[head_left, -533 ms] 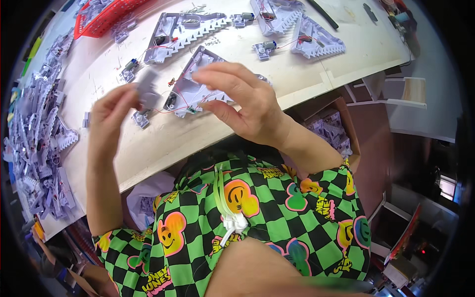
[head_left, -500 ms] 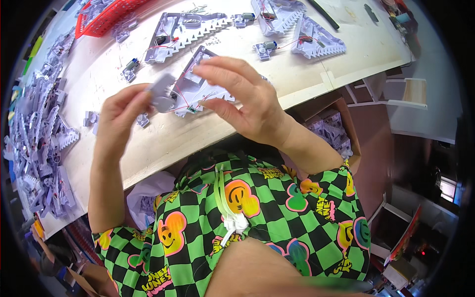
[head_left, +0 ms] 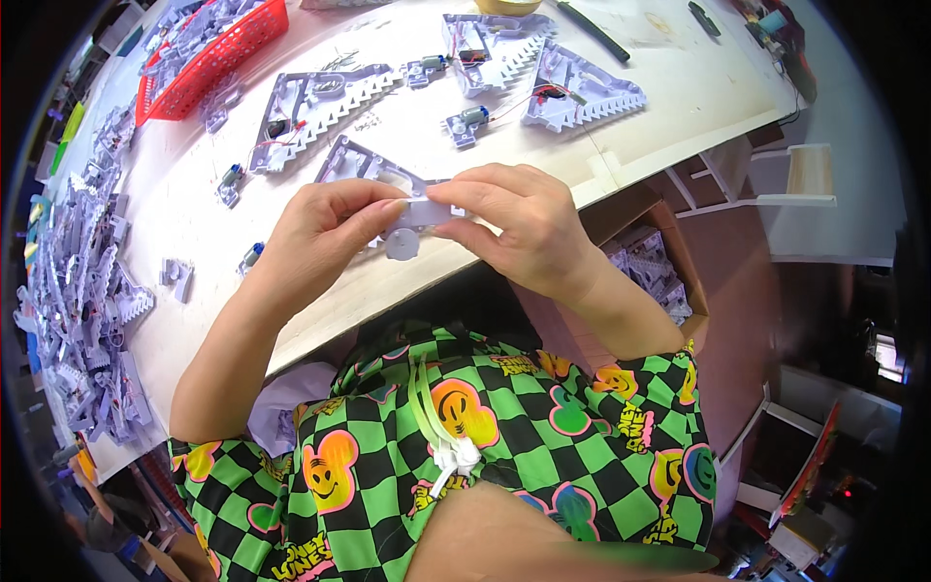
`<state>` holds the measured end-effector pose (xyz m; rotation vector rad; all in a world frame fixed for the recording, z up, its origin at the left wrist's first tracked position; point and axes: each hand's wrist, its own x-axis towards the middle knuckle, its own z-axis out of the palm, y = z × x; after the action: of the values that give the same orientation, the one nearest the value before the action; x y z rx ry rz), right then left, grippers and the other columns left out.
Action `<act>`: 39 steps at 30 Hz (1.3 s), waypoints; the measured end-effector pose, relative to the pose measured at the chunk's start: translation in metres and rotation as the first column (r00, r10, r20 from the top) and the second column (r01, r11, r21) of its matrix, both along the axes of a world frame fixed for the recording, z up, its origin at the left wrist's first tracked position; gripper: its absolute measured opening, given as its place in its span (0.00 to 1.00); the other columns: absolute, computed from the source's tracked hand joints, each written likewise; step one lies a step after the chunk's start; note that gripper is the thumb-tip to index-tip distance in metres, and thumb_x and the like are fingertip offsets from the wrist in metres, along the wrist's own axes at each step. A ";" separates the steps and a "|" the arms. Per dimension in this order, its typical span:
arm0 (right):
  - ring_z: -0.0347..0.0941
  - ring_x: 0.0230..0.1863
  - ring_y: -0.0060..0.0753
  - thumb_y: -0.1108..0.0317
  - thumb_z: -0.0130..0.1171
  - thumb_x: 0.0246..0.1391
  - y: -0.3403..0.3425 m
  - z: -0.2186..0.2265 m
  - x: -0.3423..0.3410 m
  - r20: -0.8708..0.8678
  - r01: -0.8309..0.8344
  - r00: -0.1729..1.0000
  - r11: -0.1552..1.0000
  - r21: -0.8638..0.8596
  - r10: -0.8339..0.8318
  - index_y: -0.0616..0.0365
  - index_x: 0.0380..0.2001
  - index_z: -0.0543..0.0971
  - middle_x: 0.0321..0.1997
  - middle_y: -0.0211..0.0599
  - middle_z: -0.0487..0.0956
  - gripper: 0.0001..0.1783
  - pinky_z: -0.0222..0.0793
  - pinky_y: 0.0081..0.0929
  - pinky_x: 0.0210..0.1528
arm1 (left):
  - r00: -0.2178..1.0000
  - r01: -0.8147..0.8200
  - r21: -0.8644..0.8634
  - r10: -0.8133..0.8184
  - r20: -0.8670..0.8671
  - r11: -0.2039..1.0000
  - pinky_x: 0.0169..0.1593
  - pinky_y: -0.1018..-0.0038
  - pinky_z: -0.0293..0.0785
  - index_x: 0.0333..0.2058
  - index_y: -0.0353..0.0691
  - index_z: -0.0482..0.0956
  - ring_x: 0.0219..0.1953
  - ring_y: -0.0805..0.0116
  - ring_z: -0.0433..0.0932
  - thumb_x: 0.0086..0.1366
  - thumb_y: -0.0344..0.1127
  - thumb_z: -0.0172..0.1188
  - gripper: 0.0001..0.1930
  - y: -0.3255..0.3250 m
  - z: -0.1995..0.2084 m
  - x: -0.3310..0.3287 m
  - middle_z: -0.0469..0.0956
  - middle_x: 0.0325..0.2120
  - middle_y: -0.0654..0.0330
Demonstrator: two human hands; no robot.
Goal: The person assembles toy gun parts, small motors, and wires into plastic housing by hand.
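Observation:
A pale lilac-grey plastic part (head_left: 403, 243) with a round disc at its lower end is held up in front of me over the table's near edge. My left hand (head_left: 325, 231) pinches its left side between thumb and fingers. At its right side, the fingertips and thumb of my right hand (head_left: 529, 221) are closed on it. Just behind my hands lies a triangular plastic housing (head_left: 351, 160) with an open frame, partly covered by them. A small motor unit (head_left: 254, 254) rests left of my left hand.
More toothed triangular housings (head_left: 320, 109) with wires and small motors (head_left: 472, 118) lie farther back. A heap of plastic parts (head_left: 82, 301) covers the left side, near a red basket (head_left: 218, 66). A cardboard box (head_left: 687, 242) of parts stands below the table's right edge.
My hands have come together on the plastic part, which has moved right and down, away from over the wired housing. The table scene has shifted slightly left and down in view.

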<state>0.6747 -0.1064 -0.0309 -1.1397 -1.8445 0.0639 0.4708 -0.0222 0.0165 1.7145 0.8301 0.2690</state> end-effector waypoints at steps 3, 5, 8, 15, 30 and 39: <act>0.77 0.30 0.37 0.70 0.68 0.43 0.000 -0.004 0.027 0.035 0.050 0.998 0.998 0.030 -0.051 0.56 0.35 0.79 0.32 0.35 0.80 0.13 0.72 0.29 0.31 | 0.994 0.085 0.068 -0.080 -0.069 0.994 0.38 0.81 0.69 0.42 0.33 0.80 0.32 0.80 0.72 0.67 0.37 0.55 0.13 0.009 0.000 0.027 0.79 0.29 0.65; 0.77 0.30 0.37 0.70 0.67 0.44 0.001 -0.004 0.052 -0.007 0.097 0.995 0.995 -0.007 -0.097 0.57 0.35 0.79 0.32 0.36 0.80 0.12 0.72 0.29 0.31 | 0.986 0.126 0.133 -0.110 -0.121 0.983 0.37 0.82 0.68 0.43 0.36 0.80 0.32 0.79 0.73 0.66 0.37 0.55 0.13 0.021 -0.002 0.042 0.79 0.30 0.65; 0.75 0.35 0.25 0.76 0.64 0.49 0.001 0.005 0.105 -0.115 0.246 0.956 0.951 -0.185 -0.270 0.60 0.41 0.80 0.36 0.34 0.80 0.13 0.71 0.21 0.40 | 0.993 -0.034 0.487 0.085 -0.083 0.873 0.43 0.75 0.71 0.46 0.35 0.79 0.38 0.73 0.76 0.66 0.40 0.54 0.16 0.060 -0.015 0.064 0.81 0.37 0.57; 0.74 0.42 0.19 0.70 0.58 0.59 0.056 -0.010 0.205 -0.388 0.248 0.847 0.916 -0.316 -0.363 0.65 0.46 0.78 0.41 0.33 0.80 0.14 0.68 0.16 0.48 | 0.986 -0.014 0.764 0.137 -0.097 0.645 0.45 0.73 0.72 0.48 0.36 0.77 0.38 0.66 0.78 0.66 0.40 0.53 0.17 0.133 -0.028 0.099 0.81 0.38 0.52; 0.73 0.36 0.23 0.73 0.64 0.51 0.046 -0.003 0.125 -0.083 0.185 0.977 0.975 -0.120 -0.196 0.60 0.42 0.81 0.37 0.31 0.80 0.13 0.69 0.19 0.38 | 0.879 0.331 0.705 0.066 -0.472 0.628 0.49 0.67 0.65 0.45 0.41 0.77 0.40 0.60 0.74 0.53 0.43 0.66 0.21 0.064 -0.051 0.087 0.77 0.39 0.57; 0.74 0.40 0.29 0.59 0.69 0.43 0.044 -0.021 0.100 0.315 0.234 0.918 0.970 0.067 -0.243 0.47 0.36 0.83 0.32 0.24 0.80 0.15 0.64 0.31 0.46 | 0.913 0.308 0.731 0.028 -0.408 0.608 0.53 0.63 0.60 0.45 0.43 0.77 0.43 0.59 0.74 0.53 0.41 0.63 0.20 0.064 -0.062 0.072 0.78 0.39 0.57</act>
<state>0.7743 -0.0625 -0.0521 -1.4127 -1.9628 -0.3045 0.5432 0.0417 -0.0452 2.7399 0.9098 0.1972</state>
